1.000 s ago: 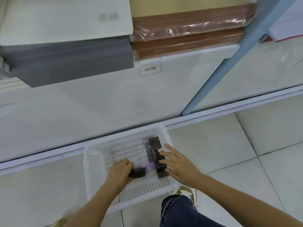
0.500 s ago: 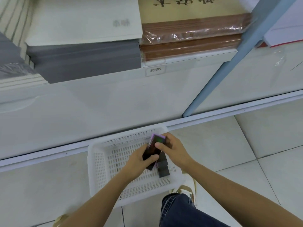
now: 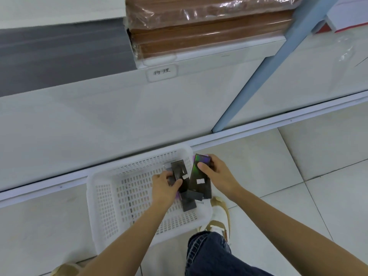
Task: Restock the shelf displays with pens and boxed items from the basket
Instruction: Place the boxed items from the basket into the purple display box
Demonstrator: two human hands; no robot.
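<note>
- The left hand (image 3: pixel 164 183) had its fingers curled round a small dark box (image 3: pixel 179 170), long axis pointing away from the person, over the white basket (image 3: pixel 90 196).
- The right hand (image 3: pixel 218 174) pinched a larger iridescent box (image 3: pixel 196 174) just beside it, above the basket's right rim.
- A third dark box (image 3: pixel 188 205) lay in the basket beneath both.
- The shelf (image 3: pixel 219 54) stood ahead and above, well apart.

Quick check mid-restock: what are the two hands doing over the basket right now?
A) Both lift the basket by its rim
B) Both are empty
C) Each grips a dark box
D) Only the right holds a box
C: the left hand grips a smaller dark box and the right hand grips an iridescent dark box, both above the white basket.
</note>
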